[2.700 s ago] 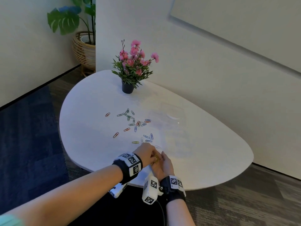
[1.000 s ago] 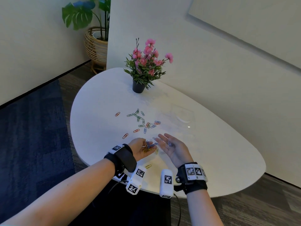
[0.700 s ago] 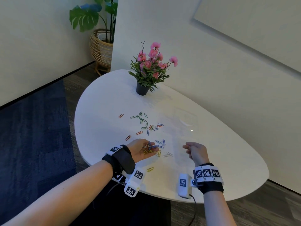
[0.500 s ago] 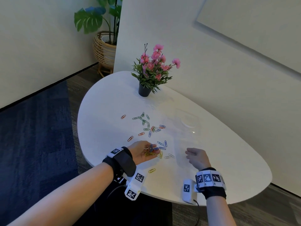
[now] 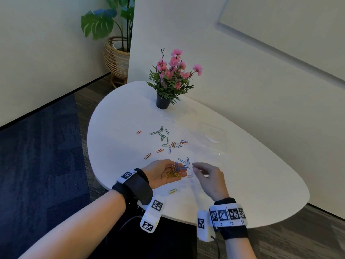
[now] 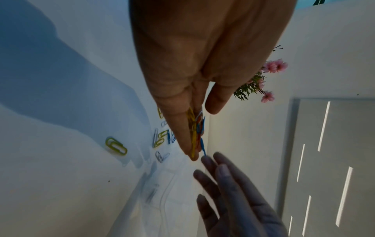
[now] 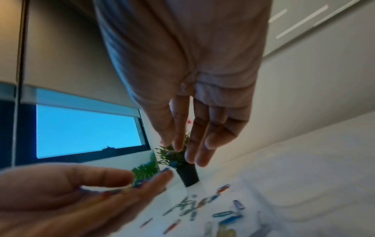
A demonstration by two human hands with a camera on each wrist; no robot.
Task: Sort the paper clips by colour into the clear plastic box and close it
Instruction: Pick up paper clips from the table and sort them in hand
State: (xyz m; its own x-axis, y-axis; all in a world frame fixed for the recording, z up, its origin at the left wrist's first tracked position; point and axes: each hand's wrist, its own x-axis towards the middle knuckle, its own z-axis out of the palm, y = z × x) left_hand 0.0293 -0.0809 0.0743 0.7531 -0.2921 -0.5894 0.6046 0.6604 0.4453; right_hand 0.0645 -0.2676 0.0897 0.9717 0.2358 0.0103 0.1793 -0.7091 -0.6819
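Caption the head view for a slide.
Upturned left hand carries mixed paper clips; right hand reaches toward them over white table.

Bench [image 5: 115, 131]: white top, rounded outline. Far side: small black pot of pink flowers [image 5: 162, 104], standing upright. Centre: loose scatter of paper clips [image 5: 166, 140] in green, blue and red-orange, several overlapping. One yellow clip [image 5: 172, 191] lies apart, near the front edge. Clear plastic box [image 5: 211, 140] sits just right of the scatter; its outline is faint and the compartments are not discernible.

Your right hand [image 5: 209, 179] has swung back in — fingers now just beside the paper clips [image 5: 175, 171] in your left hand [image 5: 158, 174].
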